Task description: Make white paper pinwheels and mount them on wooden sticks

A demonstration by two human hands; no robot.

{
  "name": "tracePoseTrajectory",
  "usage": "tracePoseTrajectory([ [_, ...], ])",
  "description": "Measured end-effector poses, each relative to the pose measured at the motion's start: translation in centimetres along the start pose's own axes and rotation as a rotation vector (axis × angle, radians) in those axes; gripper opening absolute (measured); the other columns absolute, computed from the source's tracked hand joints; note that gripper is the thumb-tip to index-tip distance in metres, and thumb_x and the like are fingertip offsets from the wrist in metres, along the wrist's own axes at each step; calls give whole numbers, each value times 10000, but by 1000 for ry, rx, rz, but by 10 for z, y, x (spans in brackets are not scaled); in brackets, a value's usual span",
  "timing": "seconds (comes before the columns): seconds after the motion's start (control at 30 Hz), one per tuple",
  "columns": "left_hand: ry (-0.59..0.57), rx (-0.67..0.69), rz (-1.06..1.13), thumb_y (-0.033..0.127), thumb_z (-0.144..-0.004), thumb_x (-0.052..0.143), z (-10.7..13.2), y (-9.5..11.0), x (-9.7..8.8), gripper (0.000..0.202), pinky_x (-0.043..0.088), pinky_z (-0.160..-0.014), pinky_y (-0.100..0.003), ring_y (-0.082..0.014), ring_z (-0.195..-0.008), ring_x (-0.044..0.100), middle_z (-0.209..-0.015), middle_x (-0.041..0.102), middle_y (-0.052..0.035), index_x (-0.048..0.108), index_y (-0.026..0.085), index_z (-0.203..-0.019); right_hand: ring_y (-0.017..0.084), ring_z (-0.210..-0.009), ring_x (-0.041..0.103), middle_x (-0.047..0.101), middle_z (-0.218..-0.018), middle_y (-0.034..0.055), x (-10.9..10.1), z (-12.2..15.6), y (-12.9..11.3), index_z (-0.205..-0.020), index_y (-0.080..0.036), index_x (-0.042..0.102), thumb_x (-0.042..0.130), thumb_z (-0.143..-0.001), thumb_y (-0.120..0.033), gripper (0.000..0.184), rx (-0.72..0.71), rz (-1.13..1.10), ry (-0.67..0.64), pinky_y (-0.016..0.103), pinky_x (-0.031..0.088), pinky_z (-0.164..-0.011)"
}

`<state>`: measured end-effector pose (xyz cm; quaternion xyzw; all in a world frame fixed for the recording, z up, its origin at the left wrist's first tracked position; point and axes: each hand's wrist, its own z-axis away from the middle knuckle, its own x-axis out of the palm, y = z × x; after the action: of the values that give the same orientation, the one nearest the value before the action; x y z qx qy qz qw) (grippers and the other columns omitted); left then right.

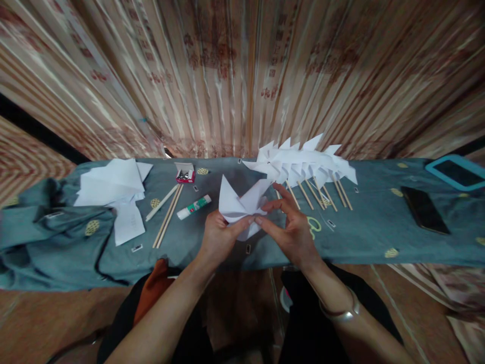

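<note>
Between my hands is a white paper pinwheel (244, 201), its pointed blades folded up and inward. My left hand (220, 237) grips its near left side, thumb laid toward the centre. My right hand (290, 227) pinches the right side, with the thumb meeting the left thumb at the near edge. A glue stick (194, 207) lies just left of the left hand. Past the right hand lies a row of finished paper pinwheels (303, 164) on wooden sticks (305, 194). Yellow-green scissors (314, 226) show partly from behind the right hand.
At the left are a stack of white paper (109, 183), a small red and white box (185, 173) with metal bits, loose wooden sticks (168, 215) and a white stick-like pen (161, 203). A black phone (424, 210) and a blue-framed tablet (456, 172) lie at the right. A curtain (227, 76) hangs behind.
</note>
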<state>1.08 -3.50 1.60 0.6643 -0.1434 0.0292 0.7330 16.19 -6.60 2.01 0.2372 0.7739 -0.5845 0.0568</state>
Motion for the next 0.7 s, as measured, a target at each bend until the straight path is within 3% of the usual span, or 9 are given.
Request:
tracePoseTrajectory([
  [0.17,37,-46,31,247,-583,816,2,4,0,274,548,-716,-301,-200,-723,696,-839,769,-68,760,136,-827,276,-1360,385,432,-1451,97,5,3,-2,-907,-235,606,722,-729,-300,223,1,23,53,493,268,-1130],
  [0.4,80,-114,141,229,-541,841,3,5,1,264,540,-652,-271,-168,-651,674,-781,762,-53,746,135,-768,276,-1344,406,464,-1424,98,5,2,-3,-869,-229,603,741,-711,-334,235,19,25,76,475,276,-1135],
  [0.53,121,-158,233,214,-517,852,2,6,0,286,522,-626,-248,-142,-608,654,-728,752,-37,741,129,-766,273,-1264,494,543,-1353,94,-3,-6,7,-947,-230,628,766,-676,-401,349,114,-123,105,480,336,-1100],
  [0.6,125,-192,251,218,-510,857,3,8,0,295,519,-635,-247,-143,-624,657,-740,752,-43,738,126,-764,264,-1138,592,651,-1208,91,-8,-12,12,-990,-225,648,777,-652,-447,424,245,-269,48,462,421,-1030],
  [0.7,111,-252,263,225,-502,863,5,9,1,311,518,-645,-249,-142,-636,657,-771,755,-52,738,124,-769,252,-933,676,739,-988,78,-12,-17,13,-946,-199,705,766,-642,-512,441,461,-472,-173,420,511,-896],
])
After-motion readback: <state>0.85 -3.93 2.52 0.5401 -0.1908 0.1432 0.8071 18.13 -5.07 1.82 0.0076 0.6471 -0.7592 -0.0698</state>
